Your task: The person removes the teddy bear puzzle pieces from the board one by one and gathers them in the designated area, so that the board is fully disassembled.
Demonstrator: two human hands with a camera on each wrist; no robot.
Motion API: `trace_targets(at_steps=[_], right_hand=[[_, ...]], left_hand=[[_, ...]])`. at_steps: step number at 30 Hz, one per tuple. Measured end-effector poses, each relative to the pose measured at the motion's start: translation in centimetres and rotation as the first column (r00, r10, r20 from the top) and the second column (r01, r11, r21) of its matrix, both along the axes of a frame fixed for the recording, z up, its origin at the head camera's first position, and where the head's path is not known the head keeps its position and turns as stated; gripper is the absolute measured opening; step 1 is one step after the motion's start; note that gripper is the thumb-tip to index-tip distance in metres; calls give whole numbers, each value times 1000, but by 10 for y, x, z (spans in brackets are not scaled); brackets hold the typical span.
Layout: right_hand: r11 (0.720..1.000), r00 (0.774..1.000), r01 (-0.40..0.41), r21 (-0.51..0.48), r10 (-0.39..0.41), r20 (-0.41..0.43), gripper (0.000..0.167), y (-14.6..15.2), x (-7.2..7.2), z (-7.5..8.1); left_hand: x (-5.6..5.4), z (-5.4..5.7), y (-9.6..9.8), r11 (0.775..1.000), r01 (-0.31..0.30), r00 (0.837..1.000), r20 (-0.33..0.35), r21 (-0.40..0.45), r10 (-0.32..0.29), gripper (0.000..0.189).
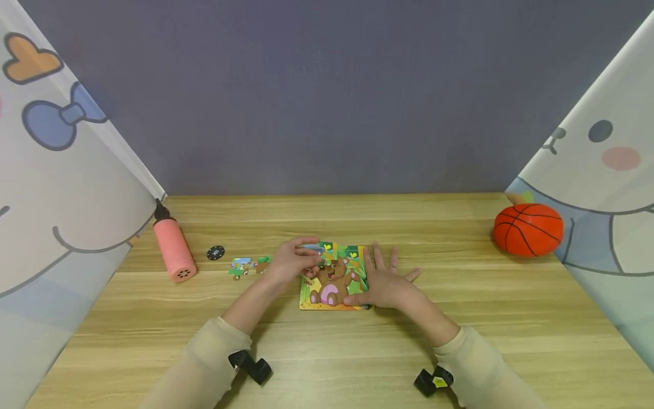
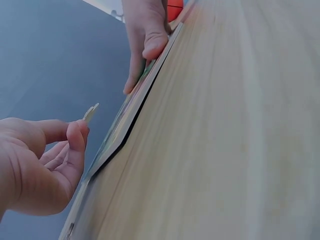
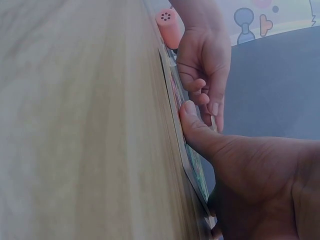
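Note:
A jigsaw puzzle [image 1: 332, 292] with a brown bear picture lies in a flat tray on the wooden table. Just over its upper left part, my left hand [image 1: 292, 262] pinches a thin puzzle piece [image 2: 90, 112] between thumb and fingertips, raised off the board in the left wrist view. My right hand [image 1: 387, 286] rests on the puzzle's right edge, fingers spread and thumb [image 3: 192, 117] lying over the near right part. Loose puzzle pieces [image 1: 247, 265] lie left of the tray, partly hidden behind my left hand.
A round black chip [image 1: 216, 253] and a pink hand pump [image 1: 175, 250] with a black nozzle lie at the left. Far right sits a red ball [image 1: 528, 229] with black lines. A grey panel [image 1: 332, 102] stands along the table's back edge, with printed cartoon panels on both sides.

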State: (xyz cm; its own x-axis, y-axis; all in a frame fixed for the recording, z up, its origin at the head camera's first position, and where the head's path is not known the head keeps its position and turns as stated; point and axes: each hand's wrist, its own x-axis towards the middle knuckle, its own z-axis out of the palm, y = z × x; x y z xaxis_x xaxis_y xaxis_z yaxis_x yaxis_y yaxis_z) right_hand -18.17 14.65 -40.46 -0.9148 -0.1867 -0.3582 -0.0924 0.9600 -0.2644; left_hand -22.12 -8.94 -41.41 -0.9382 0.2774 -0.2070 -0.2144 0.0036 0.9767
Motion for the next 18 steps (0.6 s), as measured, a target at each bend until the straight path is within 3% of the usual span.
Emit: trace_targets(at_steps=[7,18], right_hand=[[1000,1000,3,-16,-3,0,134,1,0,-2],[1000,1000,-1,-17,1,3,133,1,1,0]], left_hand=[[2,0,-14,999,-7,1000,-12,-54,6,53],[2,-2,-35,998,-6,1000,-6,-61,5,55]])
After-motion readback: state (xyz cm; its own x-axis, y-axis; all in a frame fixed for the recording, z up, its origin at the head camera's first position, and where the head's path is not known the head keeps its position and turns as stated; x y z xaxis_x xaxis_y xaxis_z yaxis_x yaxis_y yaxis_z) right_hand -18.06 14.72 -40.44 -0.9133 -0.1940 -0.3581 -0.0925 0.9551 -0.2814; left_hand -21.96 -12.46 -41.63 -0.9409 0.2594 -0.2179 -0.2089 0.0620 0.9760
